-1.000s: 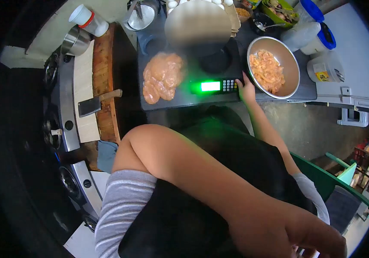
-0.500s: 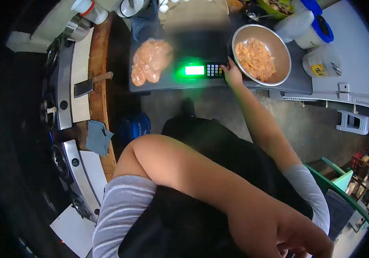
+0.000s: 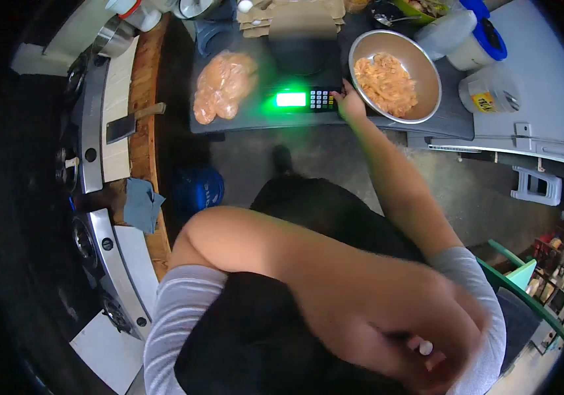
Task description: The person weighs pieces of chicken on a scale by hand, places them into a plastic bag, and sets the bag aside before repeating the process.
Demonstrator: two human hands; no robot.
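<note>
Reaching the corner of the scale (image 3: 305, 99) beside its keypad (image 3: 322, 99), the right hand (image 3: 350, 104) is seen in the head view with its thumb laid at the keys and its fingers not clenched. The scale is set at the near edge of the dark counter (image 3: 269, 120), its display (image 3: 290, 99) lit and ringed with green glow. Just to the right of that hand, a metal bowl (image 3: 432, 85) of orange-coated pieces (image 3: 387, 85) is placed; to the left of the scale, a bag of pale orange pieces (image 3: 225, 85) is laid. The left hand (image 3: 420, 342) is held low and close to the camera, well apart from the counter, its fingers curled. A small whitish spot is shown among them; whether anything is grasped cannot be told.
</note>
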